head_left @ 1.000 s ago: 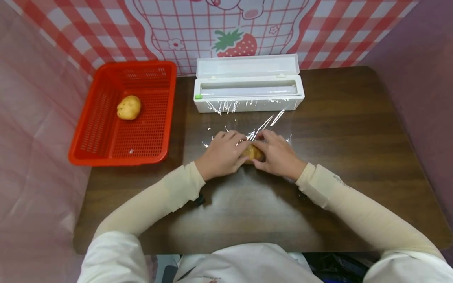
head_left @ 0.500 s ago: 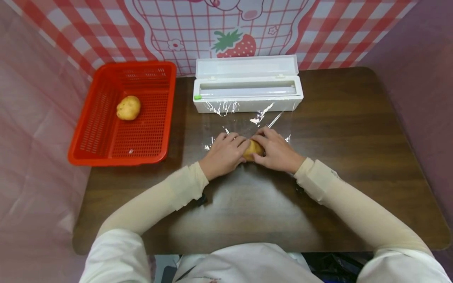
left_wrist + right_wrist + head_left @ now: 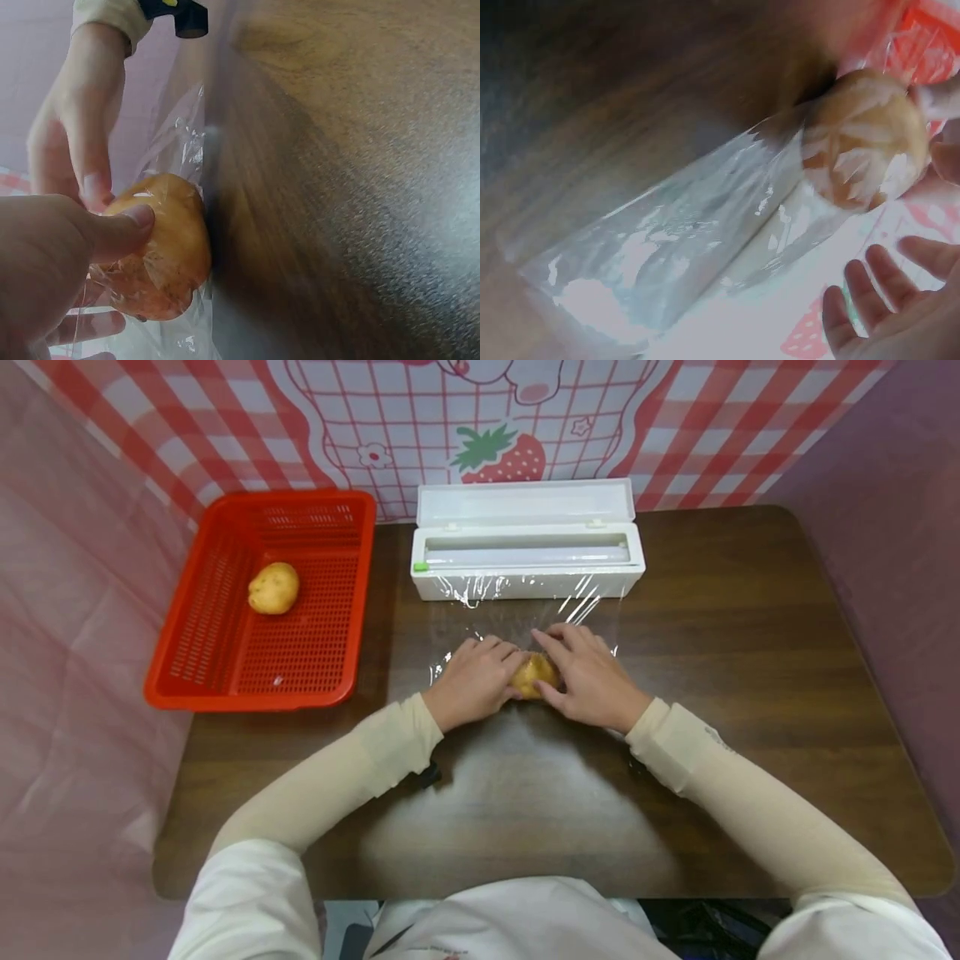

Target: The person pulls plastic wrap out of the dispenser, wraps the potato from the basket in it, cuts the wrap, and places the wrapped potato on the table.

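Observation:
A potato wrapped in clear cling film lies on the brown table between both hands. My left hand grips its left end, with the thumb pressed on the wrapped potato. My right hand lies at its right end with fingers stretched forward over the film. In the right wrist view those fingers are straight and spread, apart from the potato. The film still runs to the white dispenser box behind.
A red plastic basket stands at the left with a bare potato in it. The dispenser's lid is up against the checked backdrop. Pink curtains close both sides.
Both hands and the potato have shifted a little away from me, toward the dispenser. The right hand's fingers have straightened out over the film.

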